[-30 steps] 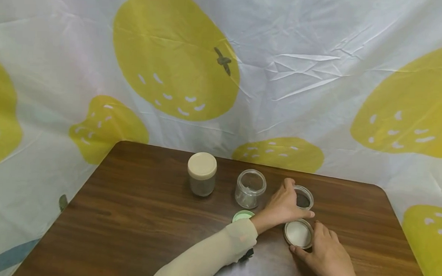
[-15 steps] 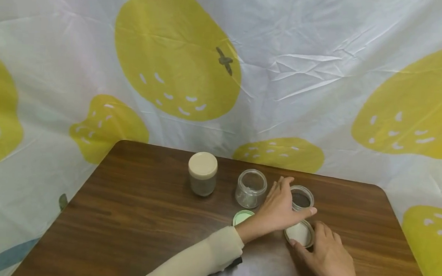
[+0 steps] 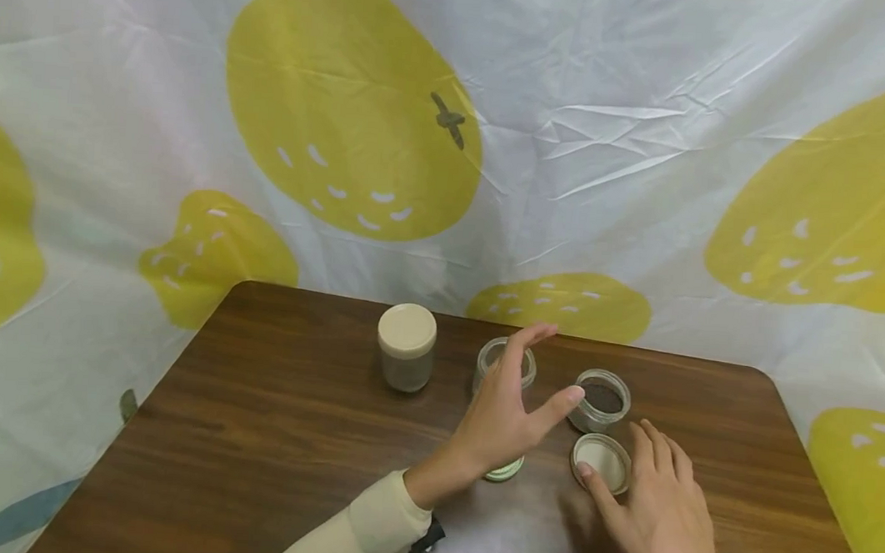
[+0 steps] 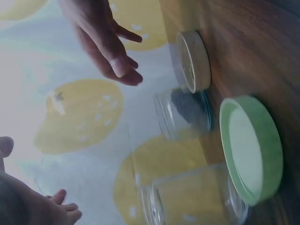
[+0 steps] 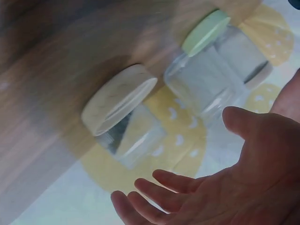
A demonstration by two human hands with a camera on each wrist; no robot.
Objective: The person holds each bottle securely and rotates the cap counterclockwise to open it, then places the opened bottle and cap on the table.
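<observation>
My left hand (image 3: pixel 499 413) is raised in front of the empty glass jar (image 4: pixel 197 197), its thumb and fingers spread with nothing between them. Over the upturned cream lid (image 3: pixel 602 464) hovers my right hand (image 3: pixel 659 505), fingers loosely extended; the right wrist view shows it apart from the lid (image 5: pixel 119 101). Just behind that lid stands an uncovered small glass jar (image 3: pixel 599 402) with dark granular contents. A green lid (image 4: pixel 248 150) lies in front of the empty jar, mostly hidden by my left hand in the head view.
A taller glass jar (image 3: pixel 406 350) with a cream lid on stands to the left. Everything sits on a brown wood-grain table (image 3: pixel 271 401). A white cloth (image 3: pixel 597 193) printed with yellow fruit hangs behind the table's back edge.
My left hand has drawn back leftward and up from the jar with dark contents, now overlapping the empty jar in the head view. My right fingers have straightened, lifting away from the cream lid.
</observation>
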